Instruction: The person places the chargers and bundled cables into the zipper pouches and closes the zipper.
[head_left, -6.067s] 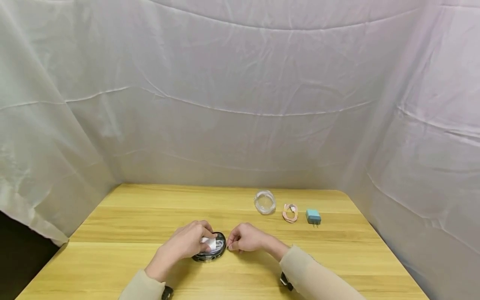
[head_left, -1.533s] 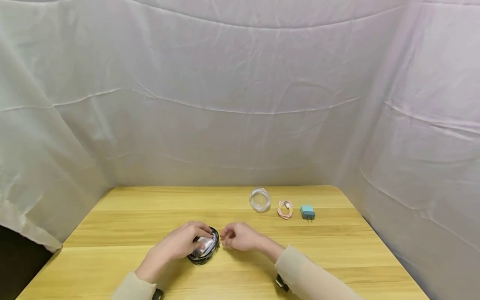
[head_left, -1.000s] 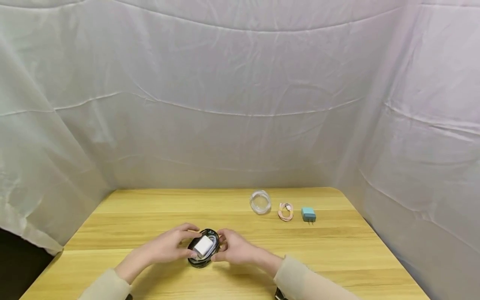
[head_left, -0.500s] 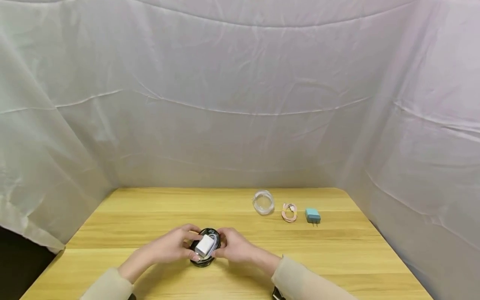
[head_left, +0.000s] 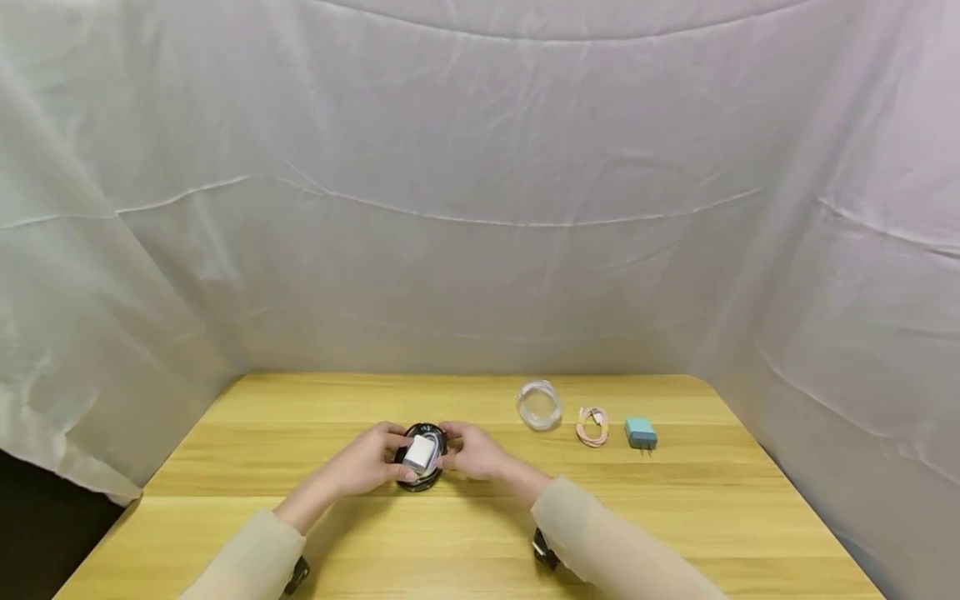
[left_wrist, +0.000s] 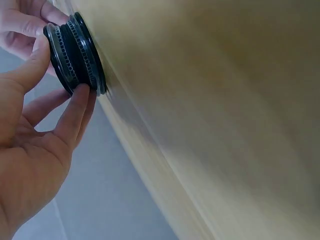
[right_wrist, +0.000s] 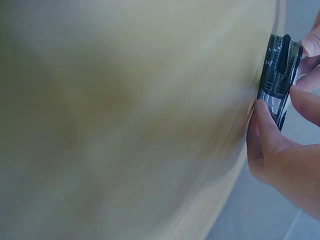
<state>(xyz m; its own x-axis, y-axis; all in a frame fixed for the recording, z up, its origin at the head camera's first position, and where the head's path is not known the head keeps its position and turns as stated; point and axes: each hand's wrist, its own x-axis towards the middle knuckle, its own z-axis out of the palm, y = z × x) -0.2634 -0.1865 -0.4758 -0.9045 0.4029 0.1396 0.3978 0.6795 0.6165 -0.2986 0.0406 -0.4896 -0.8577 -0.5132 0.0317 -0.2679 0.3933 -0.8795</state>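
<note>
Wrinkled pale cloth (head_left: 480,192) is hanging beyond the far edge of a wood-grain worktop (head_left: 420,554), where a person is holding a round black case (head_left: 420,485) a little left of the middle. In the head view, the left hand (head_left: 367,461) is gripping the case on the side toward the worktop's left edge and the right hand (head_left: 480,454) is gripping the opposite side; a white block (head_left: 420,452) is showing at its upper face, inside or on top being hard to tell. Between the middle of the far edge and the far right corner, a clear coil (head_left: 524,414), a pink cable (head_left: 591,442) and a blue plug (head_left: 641,432) are lying in a row. In the left wrist view, the left hand is clasping both rims, and tooth-like rows, suggesting a zip, are running round the case's side. In the right wrist view, the right hand is pinching the case across its thickness, close to the worktop, any contact being unclear. Steadying the case seems to be the step in hand, the next move apparently calling for matched pressure from both sides.
</note>
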